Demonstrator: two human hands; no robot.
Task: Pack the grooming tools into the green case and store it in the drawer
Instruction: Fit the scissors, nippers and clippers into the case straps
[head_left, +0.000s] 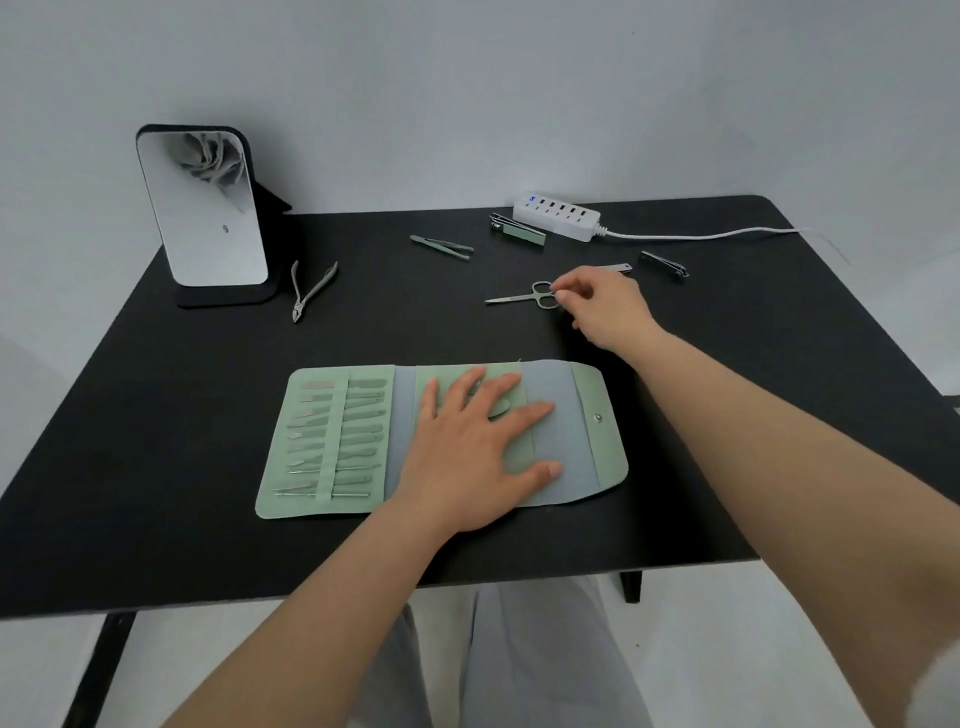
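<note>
5 tools lie loose on the far surface (208, 395), and the right hand (605, 306) is at the scissors (527, 296), its grip closing on the finger loops, thumb and forefinger pinched at a ring. Scissors' long axis runs left-right, blades pointing left. Left hand (475, 447) lies flat, fingers spread, pinning the open green case (587, 447) on the near side.
</note>
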